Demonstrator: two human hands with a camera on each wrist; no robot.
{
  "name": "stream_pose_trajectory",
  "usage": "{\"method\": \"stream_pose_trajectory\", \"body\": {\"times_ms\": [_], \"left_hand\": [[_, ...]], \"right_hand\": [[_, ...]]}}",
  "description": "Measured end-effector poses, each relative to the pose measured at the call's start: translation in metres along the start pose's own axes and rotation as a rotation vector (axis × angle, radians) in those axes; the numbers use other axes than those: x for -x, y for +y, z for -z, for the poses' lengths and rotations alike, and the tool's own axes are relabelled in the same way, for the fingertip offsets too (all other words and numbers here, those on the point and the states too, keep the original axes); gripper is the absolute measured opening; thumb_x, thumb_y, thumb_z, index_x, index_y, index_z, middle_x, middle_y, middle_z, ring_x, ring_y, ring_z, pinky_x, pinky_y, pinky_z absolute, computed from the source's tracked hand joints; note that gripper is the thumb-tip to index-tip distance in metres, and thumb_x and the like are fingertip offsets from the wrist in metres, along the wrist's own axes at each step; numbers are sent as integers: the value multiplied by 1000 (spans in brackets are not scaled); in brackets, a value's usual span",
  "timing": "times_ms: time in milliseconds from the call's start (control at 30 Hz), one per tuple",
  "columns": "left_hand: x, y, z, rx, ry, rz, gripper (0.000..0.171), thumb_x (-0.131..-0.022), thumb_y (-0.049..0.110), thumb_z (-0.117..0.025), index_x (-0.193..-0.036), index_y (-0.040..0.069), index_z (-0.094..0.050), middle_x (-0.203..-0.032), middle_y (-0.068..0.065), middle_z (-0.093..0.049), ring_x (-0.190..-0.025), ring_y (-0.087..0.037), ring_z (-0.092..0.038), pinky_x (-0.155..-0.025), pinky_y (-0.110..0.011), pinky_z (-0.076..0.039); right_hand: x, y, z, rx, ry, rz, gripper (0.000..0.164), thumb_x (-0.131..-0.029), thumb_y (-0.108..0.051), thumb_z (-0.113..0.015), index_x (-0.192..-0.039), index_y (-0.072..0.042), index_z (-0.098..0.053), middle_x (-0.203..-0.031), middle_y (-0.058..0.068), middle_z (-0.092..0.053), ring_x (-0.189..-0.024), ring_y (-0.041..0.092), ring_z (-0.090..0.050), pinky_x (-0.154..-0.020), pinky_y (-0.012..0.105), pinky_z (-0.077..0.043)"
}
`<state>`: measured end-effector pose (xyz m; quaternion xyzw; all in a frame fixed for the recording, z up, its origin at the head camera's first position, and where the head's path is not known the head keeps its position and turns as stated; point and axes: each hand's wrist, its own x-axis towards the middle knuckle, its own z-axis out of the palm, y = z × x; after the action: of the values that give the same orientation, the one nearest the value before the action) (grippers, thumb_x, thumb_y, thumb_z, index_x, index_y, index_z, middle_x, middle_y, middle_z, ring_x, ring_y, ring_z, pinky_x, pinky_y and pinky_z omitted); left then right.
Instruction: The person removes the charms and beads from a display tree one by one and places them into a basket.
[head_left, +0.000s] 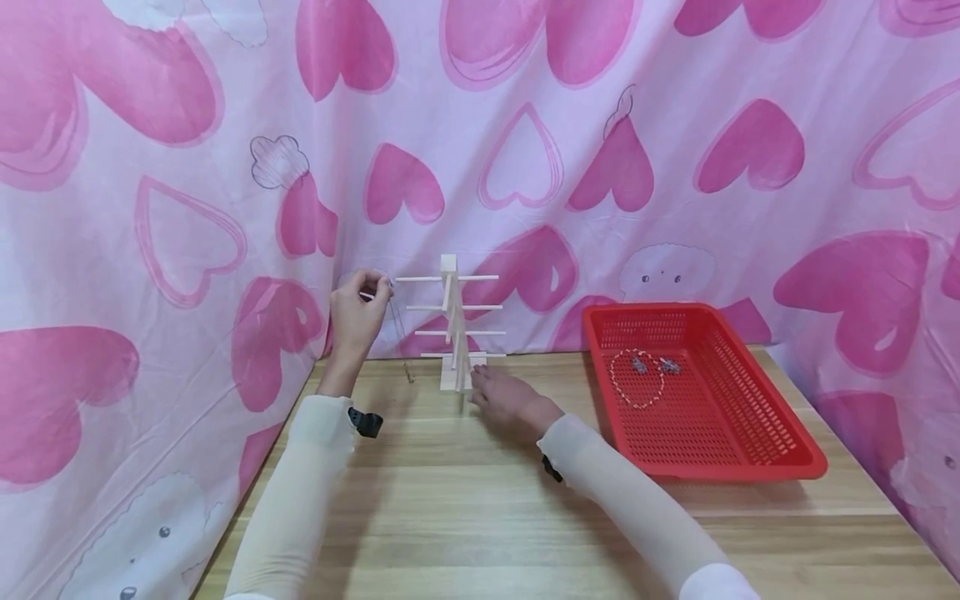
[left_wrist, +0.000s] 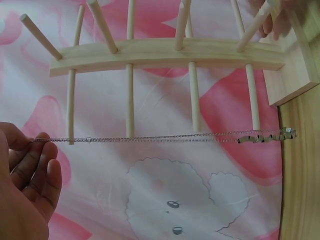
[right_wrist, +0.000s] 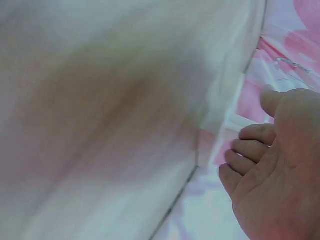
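My left hand is raised just left of a wooden peg rack, with thumb and fingertips pinching one end of a thin chain necklace. The necklace hangs straight down, and small shiny pieces show at its low end. In the left wrist view the chain passes in front of the tips of the pegs on one side. Low at the right of the rack, my right hand has its fingertips right at the rack's base. The right wrist view shows its fingers loosely bent, palm visible.
On the right of the wooden table stands a red plastic basket. In it lie a beaded loop and small grey-blue pieces. A pink heart-print cloth hangs close behind the rack and along the left side.
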<state>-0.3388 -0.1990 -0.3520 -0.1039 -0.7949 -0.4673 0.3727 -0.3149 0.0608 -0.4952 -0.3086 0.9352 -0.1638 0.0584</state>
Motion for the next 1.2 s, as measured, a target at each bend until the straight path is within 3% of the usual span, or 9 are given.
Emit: {"method": "stream_pose_trajectory", "body": {"times_ms": [100, 167, 267, 533, 700, 933, 1200], "left_hand": [[1, 4, 3, 18, -12, -11, 12, -99, 5, -68, -94, -4, -74, -82, -20, -78, -66, 11, -58, -61, -6, -46], [2, 7, 4, 30, -19, -20, 11, -99, 4, -68, -94, -4, -74, -82, -20, -78, -66, 10, -59, -62, -6, -47], [4, 12, 6, 41, -25, -36, 11, -98, 4, -68, -93, -4, -74, -81, -19, -78, -66, 7, -60, -62, -6, -48], [8, 27, 9, 37, -25, -64, 11, -99, 4, -69, -92, -3, -75, -82, -18, -79, -64, 7, -60, -60, -10, -51], [11, 41, 11, 75, -43, -76, 11, -99, 4, -69, -93, -3, -75, -82, -18, -79, -65, 7, -63, -63, -14, -56], [15, 56, 12, 120, -51, -101, 11, -99, 3, -70, -92, -2, -77, -82, -17, -79, -66, 4, -64, -63, -12, -55], [16, 76, 10, 160, -85, -151, 9, -98, 0, -71, -91, -3, -76, -81, -17, -78, -66, 1, -63, -65, -11, -54]], "right_hand": [[-2, -2, 11, 2, 64, 25, 32, -111, -22, -55, -128, 2, -68, -128, 19, -72, -116, 29, -69, -106, 43, -60], [-4, -1, 17, 26, 96, 55, 19, -108, -16, -59, -105, -4, -73, -97, 11, -73, -87, 22, -64, -84, 38, -61], [-4, -1, 27, 68, 108, 81, 21, -106, -14, -62, -89, -9, -73, -77, 2, -63, -73, 16, -51, -71, 33, -53], [4, -5, 59, 70, 119, 99, 20, -106, -17, -64, -99, -9, -81, -83, -1, -72, -74, 12, -60, -74, 34, -59], [16, -4, 80, 96, 160, 116, 19, -103, -17, -66, -92, -11, -80, -77, -3, -70, -69, 11, -58, -67, 32, -55], [32, 3, 111, 13, 155, 62, 16, -104, -19, -68, -102, -12, -82, -83, -2, -71, -73, 12, -58, -69, 28, -55], [50, 12, 138, 51, 158, 3, 16, -103, -23, -71, -110, -15, -82, -87, -3, -74, -73, 13, -60, -73, 31, -59]]}}
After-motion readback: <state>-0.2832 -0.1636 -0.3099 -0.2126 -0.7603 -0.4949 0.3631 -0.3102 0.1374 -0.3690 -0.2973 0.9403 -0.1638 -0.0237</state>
